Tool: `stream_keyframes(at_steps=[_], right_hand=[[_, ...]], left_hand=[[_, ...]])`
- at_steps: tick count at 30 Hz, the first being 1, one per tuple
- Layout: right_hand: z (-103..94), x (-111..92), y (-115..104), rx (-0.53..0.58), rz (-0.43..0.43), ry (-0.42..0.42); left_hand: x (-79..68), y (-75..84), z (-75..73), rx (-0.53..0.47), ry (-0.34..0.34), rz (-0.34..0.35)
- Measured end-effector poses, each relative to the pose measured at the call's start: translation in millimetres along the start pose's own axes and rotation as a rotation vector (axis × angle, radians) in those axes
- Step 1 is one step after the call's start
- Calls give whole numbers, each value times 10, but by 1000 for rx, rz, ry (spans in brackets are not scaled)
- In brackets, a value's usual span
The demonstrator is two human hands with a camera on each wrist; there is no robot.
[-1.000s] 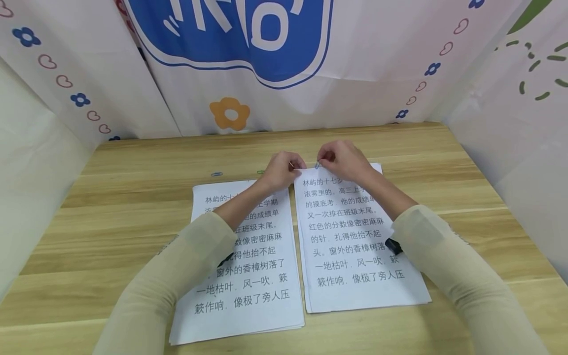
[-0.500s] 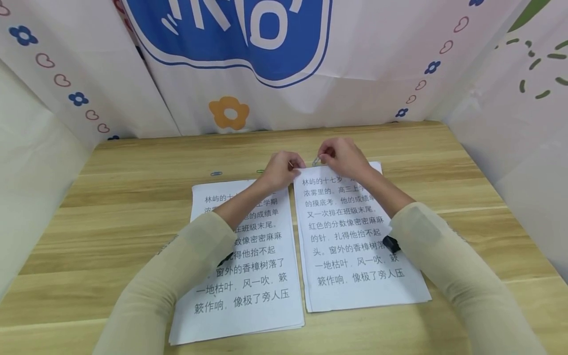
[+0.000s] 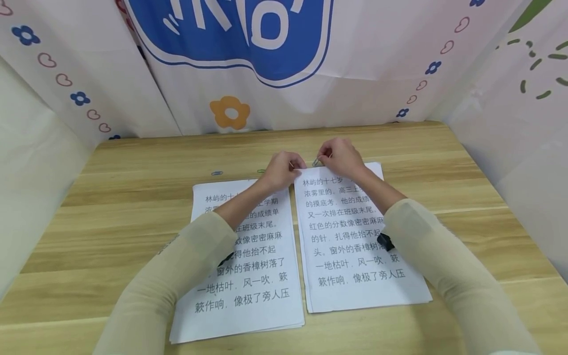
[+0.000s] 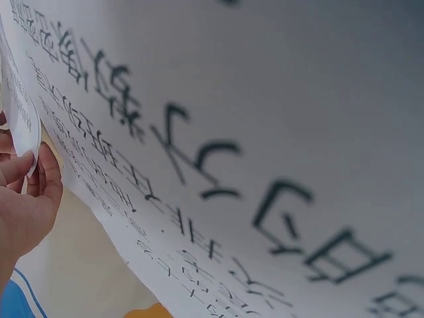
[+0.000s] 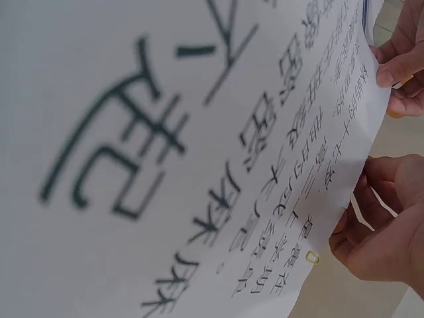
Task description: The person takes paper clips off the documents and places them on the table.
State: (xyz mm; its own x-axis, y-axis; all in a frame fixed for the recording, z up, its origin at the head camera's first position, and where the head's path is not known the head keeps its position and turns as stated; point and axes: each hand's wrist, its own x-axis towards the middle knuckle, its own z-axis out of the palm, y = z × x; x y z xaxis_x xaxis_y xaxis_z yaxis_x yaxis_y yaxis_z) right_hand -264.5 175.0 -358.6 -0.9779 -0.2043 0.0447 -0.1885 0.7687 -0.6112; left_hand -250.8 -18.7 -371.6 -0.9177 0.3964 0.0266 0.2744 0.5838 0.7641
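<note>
Two stacks of printed sheets lie side by side: a left stack point(image 3: 248, 305) and a right stack point(image 3: 350, 291). My left hand point(image 3: 284, 169) pinches the top left corner of the right stack between thumb and fingers, as the left wrist view also shows of the left hand point(image 4: 33, 192). Just beyond that stack's top edge, my right hand point(image 3: 342, 159) pinches a small paper clip point(image 3: 315, 161), pale or bluish. A yellow paper clip point(image 5: 313, 257) sits at the top edge of the sheets in the right wrist view, near the right hand point(image 5: 387, 218).
Behind the left stack lie a blue paper clip point(image 3: 216, 173) and a green paper clip point(image 3: 261, 171). Black wrist devices point(image 3: 385, 241) show below the sleeves. A white printed curtain point(image 3: 310, 106) closes off the back of the wooden table point(image 3: 133, 162).
My right hand has drawn slightly away from the top edge with the paper clip, which now tilts more. The right forearm has shifted a little inward. The left hand stays on the corner.
</note>
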Motion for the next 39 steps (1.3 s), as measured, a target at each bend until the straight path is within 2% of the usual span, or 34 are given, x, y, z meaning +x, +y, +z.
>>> stream_keyframes(at_steps=[14,22,39], right_hand=[[102,82,-13,-5,33,7],[65,73,15,-31,48,-7],[52,108,101,-12,96,-49]], left_hand=[[4,-6,4,10,-7,10],[6,-4,6,7,-5,0],[6,-1,12,12,1,-11]])
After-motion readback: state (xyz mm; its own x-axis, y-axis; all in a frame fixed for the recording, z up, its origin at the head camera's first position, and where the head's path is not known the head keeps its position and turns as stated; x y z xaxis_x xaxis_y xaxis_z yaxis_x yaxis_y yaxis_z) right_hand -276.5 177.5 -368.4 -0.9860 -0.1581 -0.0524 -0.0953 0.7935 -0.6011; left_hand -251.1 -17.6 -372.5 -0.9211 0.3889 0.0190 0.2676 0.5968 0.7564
